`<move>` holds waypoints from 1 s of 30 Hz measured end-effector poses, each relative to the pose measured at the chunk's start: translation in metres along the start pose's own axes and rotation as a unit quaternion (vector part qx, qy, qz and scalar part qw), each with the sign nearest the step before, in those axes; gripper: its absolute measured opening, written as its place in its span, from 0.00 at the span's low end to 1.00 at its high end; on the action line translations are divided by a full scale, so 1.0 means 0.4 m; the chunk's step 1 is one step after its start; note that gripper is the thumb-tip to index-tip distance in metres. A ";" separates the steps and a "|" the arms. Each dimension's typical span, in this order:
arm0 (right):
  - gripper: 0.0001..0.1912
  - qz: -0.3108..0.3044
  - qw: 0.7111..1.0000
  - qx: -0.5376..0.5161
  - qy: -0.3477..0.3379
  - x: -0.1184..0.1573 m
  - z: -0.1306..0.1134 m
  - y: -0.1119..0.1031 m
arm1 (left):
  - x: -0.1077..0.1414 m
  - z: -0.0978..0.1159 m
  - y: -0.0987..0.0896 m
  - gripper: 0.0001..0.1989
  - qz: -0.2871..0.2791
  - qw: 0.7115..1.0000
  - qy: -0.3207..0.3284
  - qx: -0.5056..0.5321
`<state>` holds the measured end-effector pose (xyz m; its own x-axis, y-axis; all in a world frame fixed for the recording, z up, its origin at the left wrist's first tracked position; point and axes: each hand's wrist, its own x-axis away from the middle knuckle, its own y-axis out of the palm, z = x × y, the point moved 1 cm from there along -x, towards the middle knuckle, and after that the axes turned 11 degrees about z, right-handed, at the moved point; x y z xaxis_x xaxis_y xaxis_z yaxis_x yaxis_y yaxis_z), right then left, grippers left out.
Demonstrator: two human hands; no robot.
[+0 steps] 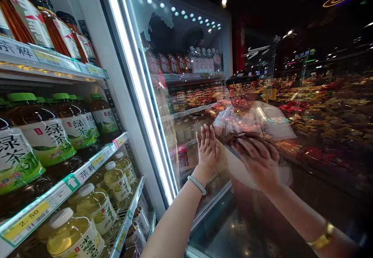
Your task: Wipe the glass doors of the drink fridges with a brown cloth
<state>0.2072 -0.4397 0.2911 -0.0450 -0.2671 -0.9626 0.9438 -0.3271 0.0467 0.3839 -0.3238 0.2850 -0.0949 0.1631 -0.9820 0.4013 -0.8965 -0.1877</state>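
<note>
My left hand [207, 149], a pale bangle [197, 185] on its wrist, is raised with fingers stretched out against the glass door [186, 28] of a drinks fridge. To its right, my right hand [258, 161] has its fingers extended toward the same glass, somewhat blurred by motion, with a gold band [322, 236] on the wrist. Nothing shows clearly in either hand. A dark shape by my right fingertips may be their reflection; I cannot tell. A person in a light top and shop goods appear mirrored in the glass.
On the left, fridge shelves hold green-capped bottles of green tea [46, 133], white-capped bottles of pale yellow drink [96, 207], and dark-capped amber bottles [26, 13] above. Price strips [81, 172] line the shelf edges. A bright light strip [136, 79] runs down the fridge frame.
</note>
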 end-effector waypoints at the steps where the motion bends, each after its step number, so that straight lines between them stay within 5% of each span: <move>1: 0.23 0.011 1.000 0.020 0.012 0.000 0.029 -0.013 | 0.005 0.007 -0.002 0.43 -0.002 1.000 0.006 -0.001; 4: 0.22 0.058 0.995 0.070 0.050 -0.046 0.074 -0.009 | 0.012 0.042 0.001 0.44 0.000 1.000 0.013 -0.005; 8: 0.24 0.058 0.994 0.065 0.065 -0.091 0.027 0.040 | 0.012 0.098 0.022 0.43 0.021 1.000 -0.009 -0.006; 12: 0.26 0.018 1.000 -0.012 0.020 -0.007 0.002 0.016 | 0.032 0.154 0.045 0.41 0.046 0.999 -0.017 -0.005; 16: 0.30 -0.005 1.000 -0.001 0.021 0.096 0.098 -0.072 | 0.066 0.214 0.059 0.42 0.018 1.000 -0.021 0.010; 20: 0.30 0.059 0.994 0.069 0.058 0.068 0.191 -0.093 | 0.072 0.277 0.069 0.45 0.019 0.999 -0.042 0.028; 25: 0.28 0.065 0.994 0.049 0.075 -0.009 0.147 -0.053 | 0.068 0.341 0.088 0.42 0.027 0.998 -0.038 0.036; 30: 0.28 0.031 0.999 0.000 0.040 0.096 0.169 -0.108 | 0.098 0.376 0.100 0.40 0.051 0.998 -0.004 0.037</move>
<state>0.1425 -0.4970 0.2701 0.0395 -0.2137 -0.9761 0.9442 -0.3118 0.1065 0.2592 -0.4151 0.2420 -0.0641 0.0658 -0.9958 0.3416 -0.9361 -0.0838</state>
